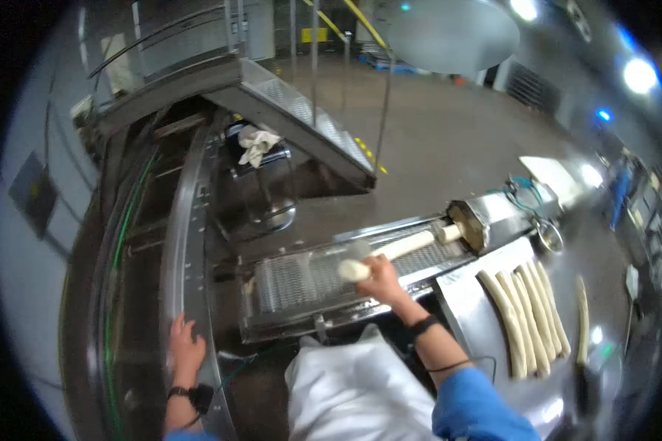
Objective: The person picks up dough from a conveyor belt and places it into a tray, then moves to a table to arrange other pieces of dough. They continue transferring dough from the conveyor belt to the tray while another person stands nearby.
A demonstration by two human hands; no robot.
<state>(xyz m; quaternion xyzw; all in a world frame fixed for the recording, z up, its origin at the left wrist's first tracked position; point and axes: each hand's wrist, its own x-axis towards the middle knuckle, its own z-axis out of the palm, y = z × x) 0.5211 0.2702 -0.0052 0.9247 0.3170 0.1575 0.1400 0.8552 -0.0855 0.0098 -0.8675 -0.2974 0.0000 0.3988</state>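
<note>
My right hand (379, 280) is closed around a short, pale piece of dough (354, 270) above the mesh conveyor belt (294, 283). Motion blurs that piece. Behind my fingers a long dough roll (406, 245) lies along the belt, and a shorter dough piece (449, 234) sits at the mouth of the metal housing (472, 226). My left hand (186, 344) is at the long metal rail (186, 242) on the left, its fingers apart and nothing held. Whether its palm presses on the rail is hard to tell.
On the steel table (463, 305) to the right lie several long dough rolls (526, 316), with a thinner strip (582, 320) farther right. A stepped metal platform (301, 110) stands ahead. A cloth (258, 145) hangs on a stool-like stand (272, 187) beside it.
</note>
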